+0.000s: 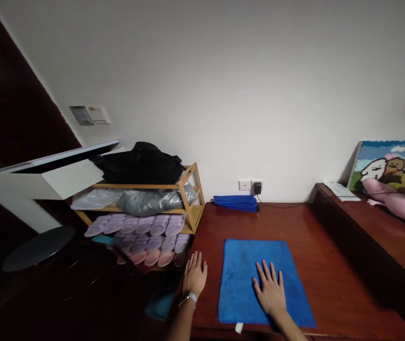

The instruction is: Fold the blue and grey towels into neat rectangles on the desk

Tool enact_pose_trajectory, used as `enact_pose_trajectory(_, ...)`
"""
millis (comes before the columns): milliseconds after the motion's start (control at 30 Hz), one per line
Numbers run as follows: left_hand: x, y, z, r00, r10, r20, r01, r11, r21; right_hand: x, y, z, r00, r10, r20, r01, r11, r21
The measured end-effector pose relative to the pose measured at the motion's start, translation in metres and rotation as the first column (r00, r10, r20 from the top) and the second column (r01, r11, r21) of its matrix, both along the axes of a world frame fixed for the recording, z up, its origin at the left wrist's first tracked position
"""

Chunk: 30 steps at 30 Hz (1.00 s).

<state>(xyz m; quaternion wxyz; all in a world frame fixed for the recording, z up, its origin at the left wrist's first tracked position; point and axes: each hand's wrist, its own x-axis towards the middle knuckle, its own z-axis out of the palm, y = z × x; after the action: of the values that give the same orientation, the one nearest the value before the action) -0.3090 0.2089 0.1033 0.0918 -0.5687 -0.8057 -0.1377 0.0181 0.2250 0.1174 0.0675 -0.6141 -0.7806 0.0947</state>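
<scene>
A blue cloth (pixel 240 284) lies spread flat on the reddish-brown wooden table (pixel 337 279), with dark smudges on its left part and a small white tag (pixel 239 327) at its near edge. My right hand (pixel 270 290) rests palm down on the cloth's right half, fingers spread. To the left of the cloth, my left hand (pixel 194 277) lies flat on the table's left edge, fingers stretched out and holding nothing. A silver watch or bracelet (pixel 190 297) circles my left wrist.
Folded blue cloth (pixel 236 202) lies against the wall beside a plugged-in black adapter (pixel 258 188). Left stands a wooden rack (pixel 191 199) with slippers (pixel 151 226), a black bag (pixel 142 166) and a white box (pixel 71 177). A raised ledge at right carries a pink plush toy (pixel 397 199).
</scene>
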Motion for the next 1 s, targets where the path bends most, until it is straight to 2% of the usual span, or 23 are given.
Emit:
enact_pose_trajectory(167,-0.003,0.001,-0.004,1.0,0.004,-0.015,-0.003,1.0,0.026,0.04,0.041,0.0,0.999,-0.029,0.027,0.029,1.0,0.007)
enact_pose_trajectory(300,-0.005,0.002,-0.006,1.0,0.004,-0.002,-0.004,1.0,0.029,0.091,0.084,-0.012,0.995,-0.073,0.073,0.072,0.997,0.024)
enact_pose_trajectory(433,-0.009,0.003,-0.009,1.0,0.0,0.0,0.0,0.999,0.038,0.142,0.132,-0.021,0.992,-0.067,0.111,0.063,0.998,0.031)
enact_pose_trajectory(533,-0.012,0.004,-0.011,1.0,-0.005,-0.011,0.006,0.999,0.049,0.169,0.168,-0.013,0.987,-0.072,0.146,0.074,0.997,-0.013)
enact_pose_trajectory(600,-0.013,0.004,-0.012,1.0,-0.005,-0.016,0.006,0.998,0.061,0.176,0.182,-0.005,0.985,-0.076,0.154,0.085,0.995,-0.051)
enact_pose_trajectory(667,-0.014,0.005,-0.014,1.0,-0.004,-0.019,0.006,0.997,0.072,0.174,0.182,0.0,0.986,-0.086,0.144,0.095,0.994,-0.052)
enact_pose_trajectory(733,-0.016,0.006,-0.017,1.0,-0.004,-0.017,0.005,0.997,0.081,0.164,0.166,-0.004,0.99,-0.08,0.113,0.08,0.997,0.004)
enact_pose_trajectory(900,-0.018,0.008,-0.021,1.0,-0.008,-0.009,0.009,0.997,0.08,0.138,0.113,-0.031,0.999,-0.032,0.043,0.027,0.993,0.117)
enact_pose_trajectory(1000,-0.017,0.007,-0.019,1.0,-0.006,-0.001,0.006,0.997,0.082,0.136,0.117,-0.033,0.998,-0.043,0.052,0.037,0.993,0.108)
